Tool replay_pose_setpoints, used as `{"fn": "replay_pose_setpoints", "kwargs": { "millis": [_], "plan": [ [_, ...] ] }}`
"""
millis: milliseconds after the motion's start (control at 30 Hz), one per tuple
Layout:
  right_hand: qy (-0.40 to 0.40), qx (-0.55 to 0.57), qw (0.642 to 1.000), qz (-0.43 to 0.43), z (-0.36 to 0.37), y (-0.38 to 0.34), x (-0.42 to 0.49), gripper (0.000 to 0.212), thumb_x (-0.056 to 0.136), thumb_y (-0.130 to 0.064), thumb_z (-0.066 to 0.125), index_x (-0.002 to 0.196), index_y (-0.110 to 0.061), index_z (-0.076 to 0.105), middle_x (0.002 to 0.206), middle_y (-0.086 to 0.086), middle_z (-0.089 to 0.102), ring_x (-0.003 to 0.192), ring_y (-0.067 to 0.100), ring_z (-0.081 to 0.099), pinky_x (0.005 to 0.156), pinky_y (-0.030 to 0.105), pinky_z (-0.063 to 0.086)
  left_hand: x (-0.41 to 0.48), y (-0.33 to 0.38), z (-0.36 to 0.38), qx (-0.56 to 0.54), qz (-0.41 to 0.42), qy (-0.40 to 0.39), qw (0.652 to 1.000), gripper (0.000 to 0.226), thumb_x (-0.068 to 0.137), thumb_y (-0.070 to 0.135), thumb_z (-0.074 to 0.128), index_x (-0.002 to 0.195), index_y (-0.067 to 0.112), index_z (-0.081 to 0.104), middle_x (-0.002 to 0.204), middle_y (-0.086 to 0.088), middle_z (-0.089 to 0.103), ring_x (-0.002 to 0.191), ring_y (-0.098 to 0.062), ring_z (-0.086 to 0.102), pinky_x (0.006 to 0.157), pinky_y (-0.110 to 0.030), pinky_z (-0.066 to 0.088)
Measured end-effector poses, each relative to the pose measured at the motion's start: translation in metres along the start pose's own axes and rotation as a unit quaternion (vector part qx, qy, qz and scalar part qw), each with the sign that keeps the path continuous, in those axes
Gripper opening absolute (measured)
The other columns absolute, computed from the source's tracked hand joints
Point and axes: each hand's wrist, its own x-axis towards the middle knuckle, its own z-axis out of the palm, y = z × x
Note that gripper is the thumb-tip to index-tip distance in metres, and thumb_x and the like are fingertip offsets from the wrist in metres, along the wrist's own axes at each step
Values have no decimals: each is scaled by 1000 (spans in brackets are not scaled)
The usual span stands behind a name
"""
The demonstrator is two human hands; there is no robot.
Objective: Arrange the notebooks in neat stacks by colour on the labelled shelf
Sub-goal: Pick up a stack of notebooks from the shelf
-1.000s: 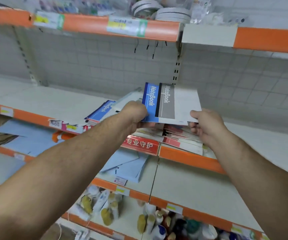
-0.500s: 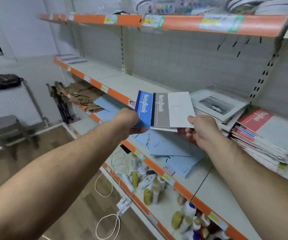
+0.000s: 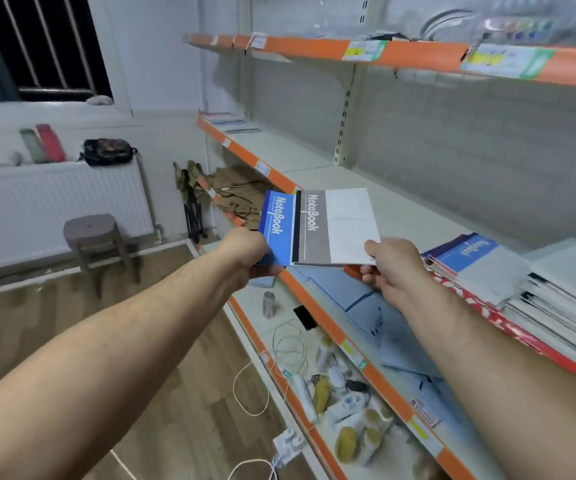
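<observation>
Blue notebook (image 3: 278, 226): your left hand (image 3: 245, 251) gripped it, at the shelf (image 3: 314, 157) front.
Grey notebook (image 3: 335, 226): your right hand (image 3: 394, 268) pinched its corner.

Notebooks (image 3: 317, 233) before the shelf (image 3: 401, 209)
Left hand (image 3: 245, 254) grips their left end, right hand (image 3: 394, 268) the right; a stack (image 3: 522, 271) lies further right.

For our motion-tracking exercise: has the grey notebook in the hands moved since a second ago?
Yes. The grey notebook was above the notebook pile; now it is held left of that pile.
</observation>
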Motion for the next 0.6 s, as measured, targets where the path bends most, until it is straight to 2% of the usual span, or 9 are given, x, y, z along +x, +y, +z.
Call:
{"fn": "replay_pose_setpoints", "kwargs": {
  "millis": [133,300,367,467,600],
  "plan": [
    [-26,-13,1000,-5,67,-4,29,24,97,-3,43,111,-2,62,84,17,60,48,16,44,36,20,38,43,7,-48,-12,-2,13,1000,16,96,-8,46,89,4,52,91,-15,63,79,-29,67,49,-30,59],
    [-42,-15,999,-6,146,-8,59,15,99,-4,45,94,-7,59,84,9,59,51,15,43,37,21,39,91,15,-108,-30,-12,48,998,16,96,-6,48,88,7,53,89,-12,65,76,-25,69,52,-30,60],
    [-56,-22,998,-4,173,-9,71,15,99,-4,44,101,-5,58,84,11,57,51,15,43,39,22,39,108,16,-129,-33,-16,60,998,15,96,-6,48,92,6,55,91,-12,66,76,-23,69,50,-29,59],
    [-69,-36,997,-9,211,-12,92,16,100,-5,43,108,-2,56,81,12,55,51,15,44,44,25,39,136,18,-156,-48,-25,81,995,19,94,-7,47,109,1,55,102,-16,67,79,-26,70,49,-28,57],
    [-98,-30,995,-7,260,-14,122,14,99,-4,43,102,-5,57,76,10,56,49,14,42,44,25,37,175,23,-184,-53,-29,102,993,21,95,-6,47,115,1,53,103,-15,65,78,-26,69,48,-27,58]
  ]
}}
